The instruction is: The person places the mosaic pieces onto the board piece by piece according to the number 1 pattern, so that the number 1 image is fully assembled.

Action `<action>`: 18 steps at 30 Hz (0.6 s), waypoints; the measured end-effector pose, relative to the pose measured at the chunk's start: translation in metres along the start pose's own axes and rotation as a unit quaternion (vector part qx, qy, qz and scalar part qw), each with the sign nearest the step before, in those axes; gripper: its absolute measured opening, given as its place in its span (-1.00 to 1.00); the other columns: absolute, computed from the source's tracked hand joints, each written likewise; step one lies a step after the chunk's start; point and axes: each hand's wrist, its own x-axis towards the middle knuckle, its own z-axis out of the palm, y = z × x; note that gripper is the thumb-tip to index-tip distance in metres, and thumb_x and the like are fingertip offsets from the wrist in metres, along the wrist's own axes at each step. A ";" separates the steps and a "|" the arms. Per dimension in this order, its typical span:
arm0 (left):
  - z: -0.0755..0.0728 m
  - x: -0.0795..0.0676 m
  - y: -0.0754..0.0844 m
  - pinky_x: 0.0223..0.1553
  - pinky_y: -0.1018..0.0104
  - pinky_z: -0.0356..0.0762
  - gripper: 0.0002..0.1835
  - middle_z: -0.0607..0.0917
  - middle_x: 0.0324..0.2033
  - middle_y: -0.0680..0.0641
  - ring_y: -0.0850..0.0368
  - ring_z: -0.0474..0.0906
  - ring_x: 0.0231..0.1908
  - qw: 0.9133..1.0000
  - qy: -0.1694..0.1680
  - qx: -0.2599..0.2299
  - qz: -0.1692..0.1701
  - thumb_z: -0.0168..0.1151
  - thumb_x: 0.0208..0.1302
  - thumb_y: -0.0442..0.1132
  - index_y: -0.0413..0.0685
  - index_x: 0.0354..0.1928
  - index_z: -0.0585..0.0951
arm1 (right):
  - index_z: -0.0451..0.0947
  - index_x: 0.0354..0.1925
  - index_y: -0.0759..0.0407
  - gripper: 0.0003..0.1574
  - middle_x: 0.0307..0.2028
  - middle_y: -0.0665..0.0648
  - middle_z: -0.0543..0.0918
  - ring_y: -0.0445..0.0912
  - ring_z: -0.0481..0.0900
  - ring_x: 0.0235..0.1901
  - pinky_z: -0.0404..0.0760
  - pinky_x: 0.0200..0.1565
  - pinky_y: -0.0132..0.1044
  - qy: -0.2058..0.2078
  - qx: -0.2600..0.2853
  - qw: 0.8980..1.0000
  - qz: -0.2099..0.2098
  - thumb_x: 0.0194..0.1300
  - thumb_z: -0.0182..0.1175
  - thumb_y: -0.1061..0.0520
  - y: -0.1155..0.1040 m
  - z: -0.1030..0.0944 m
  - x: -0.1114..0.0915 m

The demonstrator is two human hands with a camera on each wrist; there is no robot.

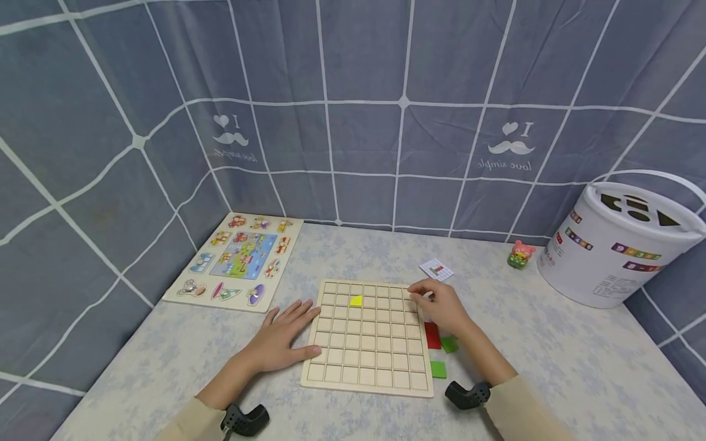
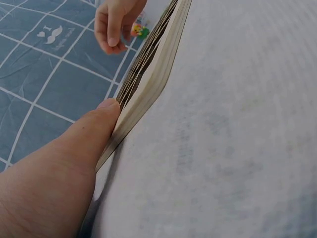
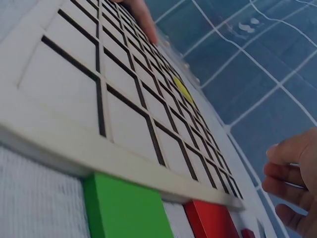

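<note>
A wooden grid board [image 1: 368,343] lies flat on the table. My left hand [image 1: 281,343] rests at its left side with fingers spread, the thumb [image 2: 106,111] touching the board's edge. A yellow piece [image 1: 356,301] with a slanted side sits in one cell near the far left. My right hand [image 1: 444,306] hovers by the far right corner, fingers loosely bent; no piece shows between its fingertips [image 3: 272,153]. Beside the board's right edge lie a red block [image 1: 432,335], a green block [image 1: 438,369] and another green block [image 1: 449,344], partly covered by the right hand.
A small card with a printed grid [image 1: 436,269] lies beyond the board. At the back left is a picture puzzle board [image 1: 287,245]. A pink-and-green figurine [image 1: 520,254] stands near a white lidded bucket [image 1: 584,263] at right. A grid-patterned curtain [image 1: 364,141] hangs behind.
</note>
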 end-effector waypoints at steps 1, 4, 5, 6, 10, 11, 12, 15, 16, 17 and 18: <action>0.000 0.000 0.000 0.32 -0.34 -0.25 -0.13 0.17 0.47 -0.11 -0.13 -0.03 0.46 1.000 0.000 0.000 -0.001 0.14 0.25 0.32 0.05 0.49 0.23 | 0.67 -0.11 0.25 -0.82 -0.22 0.05 0.68 -0.03 0.58 -0.19 0.54 -0.09 -0.05 0.005 -0.003 1.000 0.004 0.36 0.22 0.23 0.002 -0.003 -0.001; 0.001 0.000 -0.001 0.32 -0.34 -0.25 -0.13 0.17 0.47 -0.11 -0.13 -0.03 0.46 1.000 0.001 0.000 -0.001 0.15 0.25 0.32 0.05 0.49 0.23 | 0.67 -0.11 0.25 -0.83 -0.24 0.06 0.67 -0.01 0.58 -0.20 0.52 -0.10 -0.05 0.020 -0.015 1.000 0.020 0.36 0.22 0.23 0.008 -0.010 -0.004; 0.001 0.000 -0.001 0.32 -0.34 -0.25 -0.13 0.17 0.47 -0.11 -0.13 -0.03 0.46 1.000 0.000 0.000 -0.001 0.15 0.25 0.31 0.05 0.49 0.23 | 0.67 -0.11 0.25 -0.83 -0.24 0.06 0.67 -0.01 0.58 -0.20 0.52 -0.09 -0.05 0.023 -0.019 0.999 0.025 0.36 0.22 0.24 0.010 -0.012 -0.005; 0.001 0.000 -0.001 0.32 -0.34 -0.25 -0.13 0.17 0.47 -0.11 -0.13 -0.03 0.46 1.000 0.000 0.000 -0.001 0.15 0.25 0.31 0.05 0.49 0.23 | 0.66 -0.11 0.25 -0.83 -0.24 0.07 0.67 0.00 0.57 -0.19 0.52 -0.09 -0.05 0.026 -0.022 0.999 0.031 0.36 0.22 0.24 0.012 -0.014 -0.007; 0.000 0.000 0.000 0.32 -0.35 -0.26 -0.13 0.16 0.47 -0.11 -0.14 -0.04 0.47 1.000 -0.005 -0.003 -0.001 0.15 0.26 0.30 0.04 0.50 0.22 | 0.66 -0.12 0.27 -0.83 -0.24 0.09 0.67 0.03 0.56 -0.16 0.53 -0.08 -0.04 0.032 -0.027 0.998 0.053 0.34 0.23 0.25 0.021 -0.021 -0.012; 0.000 0.000 0.000 0.32 -0.35 -0.26 -0.13 0.16 0.47 -0.11 -0.14 -0.04 0.47 1.000 -0.007 -0.003 -0.002 0.15 0.26 0.30 0.04 0.50 0.22 | 0.66 -0.12 0.28 -0.83 -0.24 0.10 0.67 0.04 0.56 -0.16 0.54 -0.08 -0.05 0.032 -0.029 0.998 0.054 0.34 0.22 0.25 0.023 -0.022 -0.014; -0.001 0.000 0.000 0.32 -0.34 -0.26 -0.13 0.16 0.47 -0.12 -0.14 -0.04 0.47 1.000 -0.008 -0.005 -0.002 0.16 0.26 0.29 0.04 0.50 0.22 | 0.66 -0.12 0.29 -0.83 -0.23 0.11 0.68 0.04 0.56 -0.16 0.54 -0.09 -0.06 0.032 -0.031 0.997 0.059 0.34 0.23 0.26 0.026 -0.023 -0.015; -0.002 0.000 0.000 0.32 -0.35 -0.27 -0.13 0.16 0.47 -0.13 -0.15 -0.04 0.46 1.000 -0.008 -0.006 -0.002 0.16 0.26 0.28 0.02 0.50 0.22 | 0.65 -0.12 0.30 -0.82 -0.22 0.13 0.68 0.04 0.57 -0.16 0.56 -0.11 -0.10 0.034 -0.036 0.996 0.071 0.33 0.23 0.26 0.032 -0.024 -0.017; -0.002 0.000 0.000 0.32 -0.35 -0.27 -0.13 0.16 0.47 -0.12 -0.15 -0.04 0.47 1.000 -0.008 -0.005 -0.002 0.16 0.26 0.28 0.03 0.50 0.22 | 0.64 -0.11 0.31 -0.81 -0.21 0.14 0.68 0.04 0.57 -0.16 0.56 -0.11 -0.11 0.034 -0.039 0.996 0.073 0.33 0.23 0.26 0.034 -0.024 -0.018; -0.002 0.000 -0.001 0.32 -0.35 -0.27 -0.13 0.16 0.47 -0.12 -0.15 -0.04 0.47 1.000 -0.008 -0.005 -0.002 0.16 0.26 0.29 0.03 0.50 0.23 | 0.64 -0.10 0.31 -0.80 -0.20 0.15 0.68 0.03 0.57 -0.17 0.56 -0.13 -0.12 0.034 -0.042 0.996 0.075 0.33 0.22 0.26 0.036 -0.024 -0.019; -0.002 0.000 -0.001 0.32 -0.35 -0.27 -0.13 0.16 0.47 -0.12 -0.14 -0.04 0.47 1.000 -0.008 -0.005 -0.002 0.16 0.26 0.29 0.03 0.50 0.22 | 0.64 -0.10 0.31 -0.80 -0.19 0.15 0.68 0.02 0.56 -0.19 0.56 -0.14 -0.14 0.036 -0.042 0.995 0.080 0.33 0.23 0.26 0.037 -0.024 -0.020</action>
